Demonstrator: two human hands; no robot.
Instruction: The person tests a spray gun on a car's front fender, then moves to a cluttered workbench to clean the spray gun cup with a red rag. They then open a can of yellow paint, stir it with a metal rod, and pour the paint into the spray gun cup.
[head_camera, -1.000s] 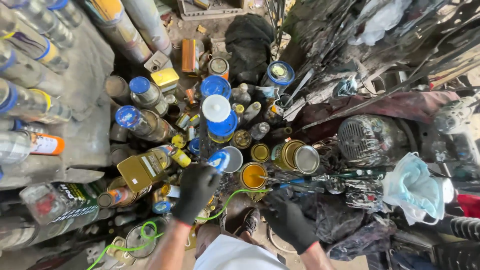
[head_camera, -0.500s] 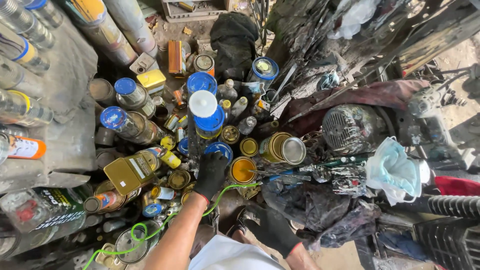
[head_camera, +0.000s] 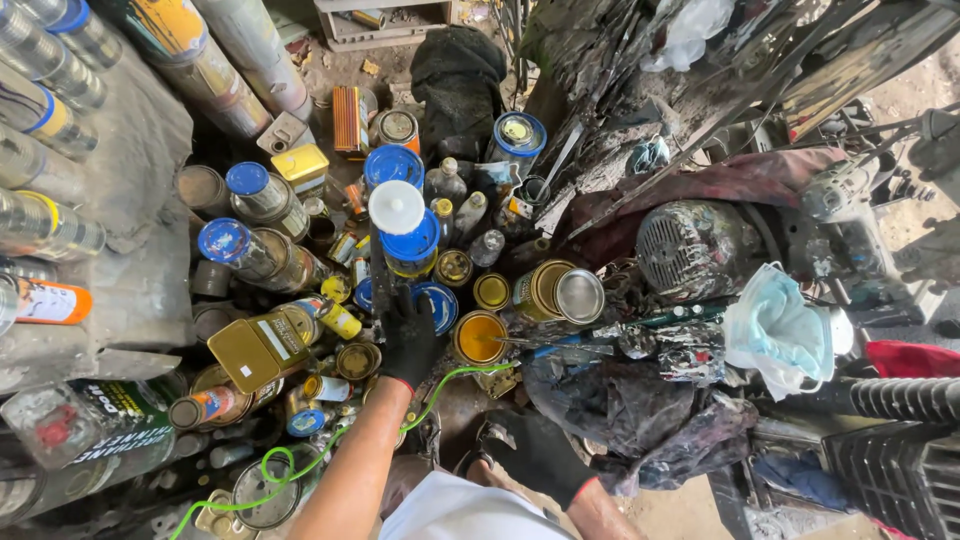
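Reaching in among the tins, is that the step at hand?

Looks so to me. The left hand (head_camera: 410, 340), black-gloved, has its fingers stretched out, not closed on anything, with the tips touching or just short of a small blue-lidded tin (head_camera: 437, 303). That tin stands on the floor in the middle of the crowd of cans, just beside an open tin (head_camera: 478, 337).

And the other one?

The right hand (head_camera: 535, 455), also gloved, sits low near the body against a dark cloth (head_camera: 620, 410). Dark on dark, so I cannot tell whether it is slack or gripping.

What would a pick-up call for?

A narrow pinch from above, I'd judge, since neighbours press in on every side and a green hose (head_camera: 440, 385) loops under the wrist.

What's in the containers?

The open tin shows yellow paint. A brass-coloured can (head_camera: 560, 293) lies on its side, lidded. A tall blue can with a white cap (head_camera: 405, 225) and a gold rectangular tin (head_camera: 258, 350) are closed, contents hidden.
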